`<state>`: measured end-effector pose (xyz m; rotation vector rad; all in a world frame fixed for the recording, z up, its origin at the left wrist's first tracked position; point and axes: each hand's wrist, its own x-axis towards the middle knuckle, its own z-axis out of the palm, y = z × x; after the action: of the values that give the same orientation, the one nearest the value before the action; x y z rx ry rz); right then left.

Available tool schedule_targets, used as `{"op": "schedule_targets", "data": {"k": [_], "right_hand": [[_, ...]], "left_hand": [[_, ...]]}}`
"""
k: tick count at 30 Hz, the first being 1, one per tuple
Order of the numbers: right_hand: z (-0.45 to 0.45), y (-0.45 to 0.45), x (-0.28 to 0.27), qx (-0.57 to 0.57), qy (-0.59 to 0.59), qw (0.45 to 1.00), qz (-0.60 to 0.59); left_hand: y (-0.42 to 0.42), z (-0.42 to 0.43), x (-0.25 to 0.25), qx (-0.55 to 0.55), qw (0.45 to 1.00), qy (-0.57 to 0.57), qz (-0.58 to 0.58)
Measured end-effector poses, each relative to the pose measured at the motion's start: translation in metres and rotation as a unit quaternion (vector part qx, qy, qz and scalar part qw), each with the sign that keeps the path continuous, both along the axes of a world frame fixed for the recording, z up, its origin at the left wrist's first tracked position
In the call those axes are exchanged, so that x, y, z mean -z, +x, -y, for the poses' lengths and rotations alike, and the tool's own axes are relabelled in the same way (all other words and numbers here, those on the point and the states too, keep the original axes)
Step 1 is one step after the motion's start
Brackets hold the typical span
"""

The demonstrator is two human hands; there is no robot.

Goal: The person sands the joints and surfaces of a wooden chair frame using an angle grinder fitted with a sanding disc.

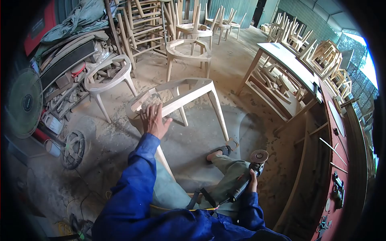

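A bare wooden chair frame (189,97), with no seat in it, stands right in front of me on its legs. My left hand (153,120) rests on the near left corner of its seat rail, fingers stretched out and spread. Low on the right, beside my thigh, my right hand (252,181) is wrapped round the body of an angle grinder (255,168). The grinder's round disc (259,156) faces up, apart from the chair frame. A yellow cord runs across my lap near the tool.
Other chair frames (189,47) stand ahead and to the left. A floor fan (26,103) and a pile of wood offcuts (72,68) are at the left. To the right are a worktable (285,56) and a red bench top (335,160) with tools on it.
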<state>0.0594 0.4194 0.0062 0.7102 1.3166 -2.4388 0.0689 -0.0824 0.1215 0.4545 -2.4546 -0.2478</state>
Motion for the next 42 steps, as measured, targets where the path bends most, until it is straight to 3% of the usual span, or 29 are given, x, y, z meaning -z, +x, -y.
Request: {"op": "schedule_targets", "data": {"k": [3, 6, 7, 8, 9, 11, 13, 14, 17, 22, 28, 30, 33, 35, 36, 37, 39, 42], "right_hand": [[0.003, 0.003, -0.010, -0.020, -0.018, 1.000, -0.005], [0.002, 0.002, -0.006, -0.008, -0.024, 1.000, -0.006], [0.002, 0.002, -0.006, -0.010, -0.027, 0.999, -0.020], [0.003, 0.005, -0.009, -0.012, -0.030, 0.999, -0.034], [0.006, 0.009, -0.011, -0.013, -0.034, 0.998, -0.045], [0.021, 0.016, -0.020, -0.014, -0.047, 0.996, -0.072], [0.030, 0.021, -0.034, -0.032, -0.070, 0.994, -0.076], [0.033, 0.021, -0.044, -0.051, -0.086, 0.992, -0.070], [0.052, 0.009, -0.057, -0.083, -0.090, 0.990, -0.071], [0.088, -0.010, -0.033, -0.127, -0.121, 0.984, -0.019], [0.103, 0.007, 0.000, -0.143, -0.105, 0.981, 0.076], [0.107, 0.011, -0.002, -0.122, -0.047, 0.990, 0.058], [0.101, 0.008, 0.006, -0.139, -0.075, 0.984, 0.084], [0.106, 0.012, -0.012, -0.132, -0.038, 0.990, 0.032], [0.108, 0.016, -0.023, -0.157, -0.025, 0.987, 0.009], [0.106, 0.015, -0.017, -0.187, -0.036, 0.981, 0.023], [0.115, 0.016, -0.031, -0.167, -0.097, 0.980, 0.042], [0.119, 0.002, -0.017, -0.187, -0.207, 0.960, 0.014]], "left_hand": [[0.015, -0.051, -0.011, 0.125, 0.988, 0.044, -0.075], [0.034, -0.134, 0.022, 0.301, 0.906, 0.288, -0.078], [0.052, -0.161, 0.010, 0.323, 0.829, 0.444, 0.102], [0.059, -0.190, 0.037, 0.390, 0.789, 0.465, 0.094], [0.074, -0.215, 0.037, 0.417, 0.772, 0.456, 0.148], [0.096, -0.252, 0.033, 0.469, 0.683, 0.474, 0.299], [0.117, -0.279, 0.054, 0.489, 0.738, 0.389, 0.255], [0.119, -0.279, 0.058, 0.500, 0.720, 0.399, 0.269], [0.121, -0.274, 0.064, 0.510, 0.739, 0.404, 0.176], [0.122, -0.259, 0.072, 0.464, 0.801, 0.360, 0.117], [0.148, -0.250, 0.090, 0.384, 0.798, 0.382, 0.264], [0.151, -0.249, 0.101, 0.394, 0.802, 0.381, 0.238], [0.150, -0.249, 0.099, 0.436, 0.780, 0.417, 0.165], [0.138, -0.255, 0.059, 0.373, 0.743, 0.518, 0.198], [0.134, -0.257, 0.064, 0.336, 0.738, 0.541, 0.222], [0.131, -0.259, 0.075, 0.304, 0.733, 0.557, 0.245], [0.138, -0.263, 0.088, 0.310, 0.757, 0.552, 0.161], [0.140, -0.258, 0.077, 0.294, 0.744, 0.579, 0.159]]}}
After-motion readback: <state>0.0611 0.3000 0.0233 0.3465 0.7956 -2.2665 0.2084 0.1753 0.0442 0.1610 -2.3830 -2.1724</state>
